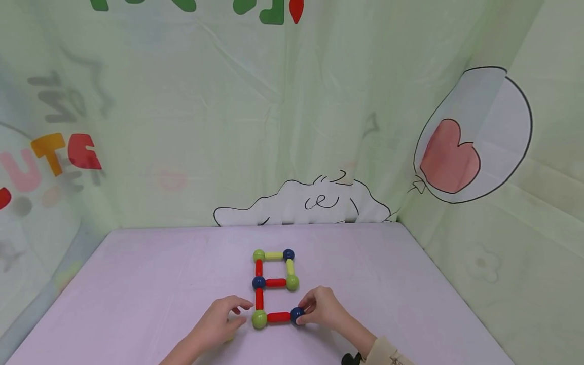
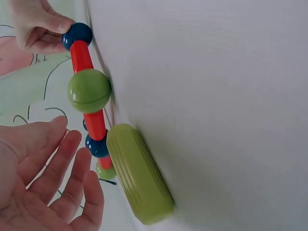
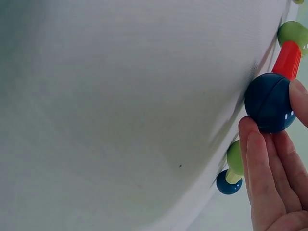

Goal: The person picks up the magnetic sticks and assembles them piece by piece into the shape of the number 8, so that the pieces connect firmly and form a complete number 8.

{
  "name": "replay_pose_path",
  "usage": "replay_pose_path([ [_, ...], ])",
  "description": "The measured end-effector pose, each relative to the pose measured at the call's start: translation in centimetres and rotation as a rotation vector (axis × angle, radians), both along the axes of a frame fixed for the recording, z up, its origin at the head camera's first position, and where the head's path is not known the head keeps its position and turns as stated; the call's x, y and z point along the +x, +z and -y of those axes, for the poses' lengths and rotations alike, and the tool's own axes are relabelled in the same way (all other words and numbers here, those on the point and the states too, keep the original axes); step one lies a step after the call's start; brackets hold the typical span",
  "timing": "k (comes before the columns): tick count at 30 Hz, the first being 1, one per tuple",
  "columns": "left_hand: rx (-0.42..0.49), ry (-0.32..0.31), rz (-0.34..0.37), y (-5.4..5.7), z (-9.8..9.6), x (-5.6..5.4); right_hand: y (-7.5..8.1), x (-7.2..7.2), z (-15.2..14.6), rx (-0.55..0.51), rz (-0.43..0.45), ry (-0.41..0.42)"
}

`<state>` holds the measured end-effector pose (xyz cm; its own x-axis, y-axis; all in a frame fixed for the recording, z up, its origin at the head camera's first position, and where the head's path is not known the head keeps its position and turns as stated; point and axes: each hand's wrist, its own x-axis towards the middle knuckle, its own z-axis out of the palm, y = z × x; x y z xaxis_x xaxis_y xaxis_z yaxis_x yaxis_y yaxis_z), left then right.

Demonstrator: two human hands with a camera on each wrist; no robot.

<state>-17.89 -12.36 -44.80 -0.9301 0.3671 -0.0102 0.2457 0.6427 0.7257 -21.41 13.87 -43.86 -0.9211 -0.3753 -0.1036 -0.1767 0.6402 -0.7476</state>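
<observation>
A figure of magnetic balls and rods lies on the table. Its top part is a closed square; below, a red rod runs down to a green ball (image 1: 259, 319), and another red rod (image 1: 279, 317) leads right to a blue ball (image 1: 297, 315). My right hand (image 1: 323, 307) pinches that blue ball between thumb and fingers, as the right wrist view also shows with the ball (image 3: 270, 103). Beside the near green ball, my left hand (image 1: 220, 320) has its fingers relaxed and holds nothing. A loose yellow-green rod (image 2: 139, 174) lies near it, mostly hidden under the hand in the head view.
The lilac table (image 1: 150, 274) extends around the figure to a pale green curtain (image 1: 150, 126) at the back and sides. A heart balloon drawing (image 1: 474, 137) is printed on the right. A dark item (image 1: 351, 359) shows by the right sleeve.
</observation>
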Motion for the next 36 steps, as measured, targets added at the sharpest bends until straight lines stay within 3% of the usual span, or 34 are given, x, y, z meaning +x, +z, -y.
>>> replay_pose_path([
  [16, -0.116, 0.029, 0.044, -1.0, 3.2, 0.9, 0.0, -0.1, 0.0, -0.004, 0.022, -0.005],
  [23, -0.082, 0.029, 0.124, -0.9, 3.6, 1.4, 0.0, 0.0, -0.1, -0.008, 0.015, -0.002],
  [36, -0.09, 0.015, 0.152, -0.7, 4.2, 1.5, 0.2, 0.1, 0.0, -0.021, 0.014, -0.002],
])
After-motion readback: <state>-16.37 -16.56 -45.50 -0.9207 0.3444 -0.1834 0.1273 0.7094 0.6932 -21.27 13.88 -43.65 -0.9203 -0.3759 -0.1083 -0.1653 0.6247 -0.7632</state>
